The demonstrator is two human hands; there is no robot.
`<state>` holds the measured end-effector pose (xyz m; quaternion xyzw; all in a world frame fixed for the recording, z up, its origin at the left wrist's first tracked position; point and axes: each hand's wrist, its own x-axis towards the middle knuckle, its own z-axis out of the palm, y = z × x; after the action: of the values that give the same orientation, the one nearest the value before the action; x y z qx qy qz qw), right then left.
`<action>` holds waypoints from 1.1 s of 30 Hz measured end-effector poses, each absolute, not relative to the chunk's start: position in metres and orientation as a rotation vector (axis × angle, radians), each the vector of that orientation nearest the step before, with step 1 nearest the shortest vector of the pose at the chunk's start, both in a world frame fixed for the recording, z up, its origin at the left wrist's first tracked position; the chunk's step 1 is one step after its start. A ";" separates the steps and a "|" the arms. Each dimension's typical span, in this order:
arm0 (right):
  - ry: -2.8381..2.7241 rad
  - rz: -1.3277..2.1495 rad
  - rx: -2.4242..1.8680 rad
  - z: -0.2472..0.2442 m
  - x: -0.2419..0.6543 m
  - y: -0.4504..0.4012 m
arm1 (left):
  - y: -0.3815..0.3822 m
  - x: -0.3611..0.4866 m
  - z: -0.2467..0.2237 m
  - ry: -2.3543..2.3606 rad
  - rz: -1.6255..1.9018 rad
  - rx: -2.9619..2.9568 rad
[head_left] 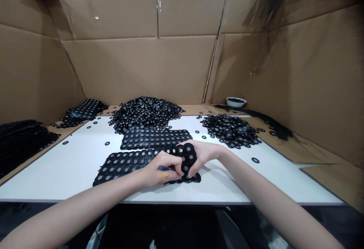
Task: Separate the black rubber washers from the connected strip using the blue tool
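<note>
My right hand (202, 157) grips the right end of a black sheet of joined rings (122, 163), thumb in front and fingers behind, with that end bent up. My left hand (165, 168) is closed at the same raised end, its thumb and forefinger pinched against the rings. Something dark blue (165, 168) shows inside the curled left fingers, mostly hidden, and a tan strip (163, 177) is wrapped on one finger. Just behind lies a second black ring sheet (155, 138), flat on the white table (57, 173).
A large heap of loose black rings (145, 112) stands at the back, a smaller heap (230, 129) to the right. Stacked sheets (88, 108) and a black pile (21, 143) lie left. A white bowl (236, 102) sits back right. Cardboard walls (136, 67) surround the table.
</note>
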<state>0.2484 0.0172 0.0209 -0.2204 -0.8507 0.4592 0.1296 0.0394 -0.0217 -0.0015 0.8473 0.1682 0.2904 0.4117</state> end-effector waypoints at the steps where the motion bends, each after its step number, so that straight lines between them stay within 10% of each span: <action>1: -2.470 1.356 -0.638 0.021 0.248 0.017 | -0.022 0.040 -0.001 0.414 0.721 2.148; 33: -2.487 1.443 -0.592 0.025 0.245 0.014 | -0.024 0.041 0.003 0.450 0.603 2.069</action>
<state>0.2455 0.0137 0.0255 -0.2007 -0.8427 0.4889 0.1030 0.0415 -0.0237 0.0033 0.8379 0.1821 0.2442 0.4529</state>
